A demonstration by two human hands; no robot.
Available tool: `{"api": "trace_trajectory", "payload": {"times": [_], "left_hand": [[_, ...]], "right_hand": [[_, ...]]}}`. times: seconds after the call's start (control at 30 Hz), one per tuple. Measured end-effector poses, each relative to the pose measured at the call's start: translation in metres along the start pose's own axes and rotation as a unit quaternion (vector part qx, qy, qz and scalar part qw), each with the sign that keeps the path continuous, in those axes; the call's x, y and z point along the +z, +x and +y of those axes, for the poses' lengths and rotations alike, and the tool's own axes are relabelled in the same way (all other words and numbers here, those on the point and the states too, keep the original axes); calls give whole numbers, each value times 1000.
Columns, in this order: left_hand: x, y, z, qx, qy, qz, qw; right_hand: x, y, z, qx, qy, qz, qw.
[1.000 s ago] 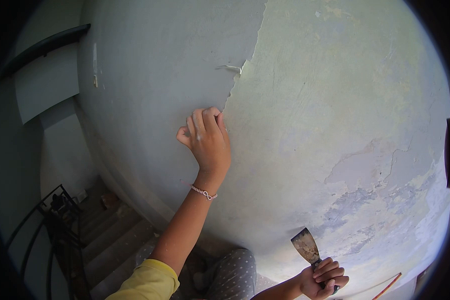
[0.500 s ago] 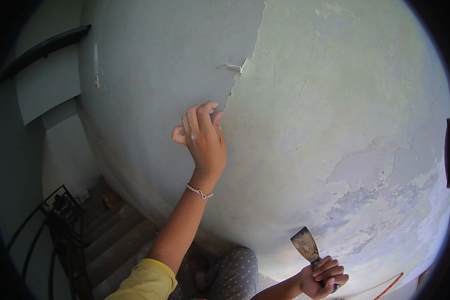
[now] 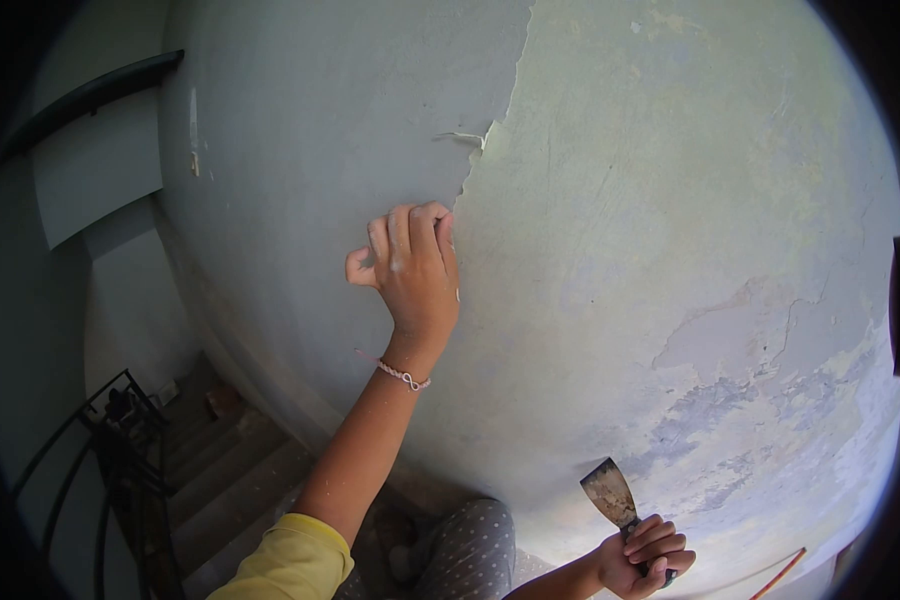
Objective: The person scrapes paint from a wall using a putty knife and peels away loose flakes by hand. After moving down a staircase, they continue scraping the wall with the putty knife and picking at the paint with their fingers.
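Observation:
My left hand (image 3: 415,270) is raised against the wall, its fingertips curled onto the ragged edge of the grey paint layer (image 3: 320,120), where it meets the scraped, yellowish bare wall (image 3: 670,200). A loose paint flake (image 3: 467,137) sticks out from that edge above the hand. A thin bracelet circles the left wrist. Low at the right, my right hand (image 3: 645,555) grips the handle of a putty knife (image 3: 610,492), whose stained blade points up and is close to the wall.
A staircase (image 3: 220,470) drops away at the lower left beside a black metal railing (image 3: 100,420). A dark handrail (image 3: 90,95) runs along the upper left wall. My dotted trouser knee (image 3: 470,545) shows at the bottom, and an orange stick (image 3: 780,572) at the lower right.
My left hand's fingers lifted and spread off the paint edge half a second ago, then curled back onto it slightly higher. The right hand and putty knife have stayed put.

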State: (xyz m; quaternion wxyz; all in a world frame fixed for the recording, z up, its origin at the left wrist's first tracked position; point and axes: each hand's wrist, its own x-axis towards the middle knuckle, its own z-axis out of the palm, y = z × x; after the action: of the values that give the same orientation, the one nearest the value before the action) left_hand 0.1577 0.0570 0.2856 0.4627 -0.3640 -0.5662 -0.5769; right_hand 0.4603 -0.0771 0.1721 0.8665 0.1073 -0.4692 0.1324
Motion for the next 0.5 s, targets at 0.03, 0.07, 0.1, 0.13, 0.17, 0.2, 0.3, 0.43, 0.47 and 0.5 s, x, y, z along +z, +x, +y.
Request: {"api": "trace_trajectory", "payload": {"times": [0.03, 0.07, 0.1, 0.13, 0.17, 0.2, 0.3, 0.43, 0.47, 0.5], "left_hand": [[1, -1, 1, 3, 4, 1, 1000], [3, -1, 2, 7, 9, 1, 1000], [4, -1, 3, 7, 10, 1, 1000], [6, -2, 3, 13, 23, -13, 1000], [6, -1, 2, 18, 37, -27, 999], [6, -1, 3, 18, 38, -27, 999], [4, 2, 4, 17, 22, -57, 998], [6, 5, 0, -51, 14, -73, 996], [6, 6, -3, -94, 25, -75, 992], [5, 7, -6, -94, 24, -75, 993]], "right_hand": [[-1, 0, 0, 1, 0, 0, 1000], [-2, 0, 0, 4, -2, -4, 1000], [-2, 0, 1, 7, -5, -8, 1000], [-2, 0, 1, 7, -5, -8, 1000], [-1, -1, 2, 7, -2, -7, 1000], [-1, -1, 2, 7, 1, -6, 1000], [0, -1, 2, 7, 3, -3, 1000], [-2, -1, 0, 9, 3, -4, 1000], [-2, 0, -1, 9, -1, -5, 1000], [-1, 0, -1, 9, -5, -5, 1000]]}}
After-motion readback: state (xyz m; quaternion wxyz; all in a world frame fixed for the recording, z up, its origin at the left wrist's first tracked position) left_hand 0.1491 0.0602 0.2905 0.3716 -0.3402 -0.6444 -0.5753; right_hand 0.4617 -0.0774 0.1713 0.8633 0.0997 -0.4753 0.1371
